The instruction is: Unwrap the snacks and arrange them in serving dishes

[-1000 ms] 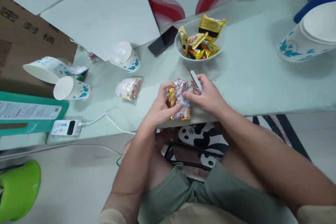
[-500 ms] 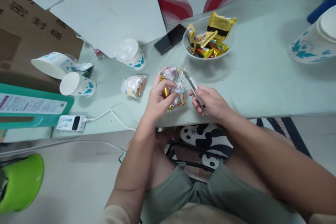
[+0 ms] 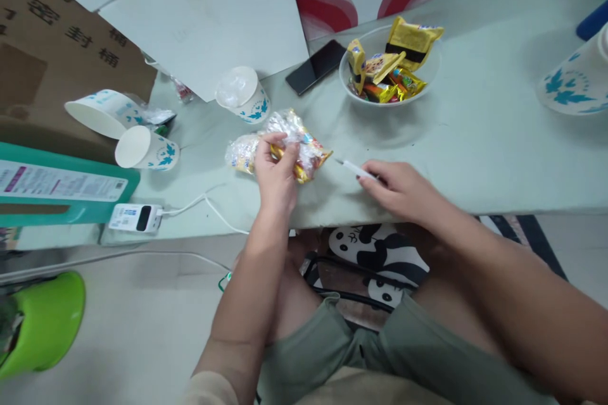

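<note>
My left hand (image 3: 279,168) pinches a snack packet (image 3: 306,150) of crinkled clear plastic with yellow and red wrapping. The packet is just above or on the table; I cannot tell which. It partly covers a second clear-wrapped snack (image 3: 241,152) to its left. In my right hand (image 3: 392,185) is a slim utility knife (image 3: 354,168) with a white handle. Its tip points left at the packet's right corner, a small gap away. Beyond my hands, a clear plastic bowl (image 3: 363,93) holds several yellow-wrapped snacks (image 3: 411,44).
A black phone (image 3: 316,68) lies left of the bowl. Paper cups stand at the back (image 3: 254,101), and a large one (image 3: 577,85) is at the right. A white charger (image 3: 135,218) with a cable lies at the front left. Boxes (image 3: 204,12) line the back.
My left hand has moved the packet left, over the other snack. The knife has gone from beside the packet to a flatter angle, slightly apart from it. The view has shifted a little.
</note>
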Motion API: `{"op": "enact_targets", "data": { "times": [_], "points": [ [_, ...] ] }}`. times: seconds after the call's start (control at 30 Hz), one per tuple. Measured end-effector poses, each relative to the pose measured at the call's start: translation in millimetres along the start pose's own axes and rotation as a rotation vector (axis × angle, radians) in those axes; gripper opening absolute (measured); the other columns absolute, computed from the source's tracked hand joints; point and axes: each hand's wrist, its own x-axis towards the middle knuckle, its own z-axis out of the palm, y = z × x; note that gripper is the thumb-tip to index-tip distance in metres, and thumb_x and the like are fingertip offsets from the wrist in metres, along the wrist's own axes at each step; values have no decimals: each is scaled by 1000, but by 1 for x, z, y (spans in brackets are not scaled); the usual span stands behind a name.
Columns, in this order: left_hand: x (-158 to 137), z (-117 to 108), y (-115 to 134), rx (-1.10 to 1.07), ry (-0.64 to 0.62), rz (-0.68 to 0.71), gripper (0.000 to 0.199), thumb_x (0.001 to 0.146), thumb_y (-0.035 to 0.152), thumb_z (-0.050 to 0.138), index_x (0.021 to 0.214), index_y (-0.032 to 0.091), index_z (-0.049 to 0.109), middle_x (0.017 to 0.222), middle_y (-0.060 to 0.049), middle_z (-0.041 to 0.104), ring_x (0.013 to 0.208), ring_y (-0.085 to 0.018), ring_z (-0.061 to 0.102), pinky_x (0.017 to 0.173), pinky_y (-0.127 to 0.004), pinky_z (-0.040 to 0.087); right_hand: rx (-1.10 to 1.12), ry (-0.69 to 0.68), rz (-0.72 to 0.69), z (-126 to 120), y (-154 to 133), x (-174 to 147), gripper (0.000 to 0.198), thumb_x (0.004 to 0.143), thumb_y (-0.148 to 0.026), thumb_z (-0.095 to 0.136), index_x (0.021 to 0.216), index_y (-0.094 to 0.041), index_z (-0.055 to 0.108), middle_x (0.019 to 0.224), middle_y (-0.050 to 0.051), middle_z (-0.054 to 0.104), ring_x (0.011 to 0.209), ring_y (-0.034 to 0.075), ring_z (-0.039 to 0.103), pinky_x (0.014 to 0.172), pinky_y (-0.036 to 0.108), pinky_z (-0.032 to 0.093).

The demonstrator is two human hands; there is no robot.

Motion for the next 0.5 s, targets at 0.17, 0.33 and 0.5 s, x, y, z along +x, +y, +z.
{"op": "enact_targets", "data": {
  "times": [0.17, 0.33, 0.5],
  "points": [
    [-26, 23, 3, 344, -195, -38, 26, 82, 30, 79, 104, 26, 66, 109, -6, 60, 108, -23, 61, 101, -40, 53, -410, 415, 116, -29, 34, -3, 20, 89, -38, 56, 90, -23, 69, 88, 10, 65, 73, 24, 55, 63, 35, 33],
    [-22, 14, 12, 540, -378, 8, 60, 75, 26, 86, 130, 30, 62, 135, -11, 57, 131, -30, 54, 113, -49, 46, -480, 497, 276, -43, 66, -2, 19, 86, -36, 63, 97, -24, 73, 100, 13, 64, 82, 29, 60, 68, 41, 44],
    [-5, 2, 14, 598, -492, 30, 20, 84, 27, 74, 103, 22, 70, 125, -10, 69, 118, -25, 65, 95, -39, 54, -475, 583, 137, -37, 51, -3, 37, 88, -37, 61, 117, -18, 72, 111, 19, 66, 107, 40, 64, 91, 58, 50]
  ]
}}
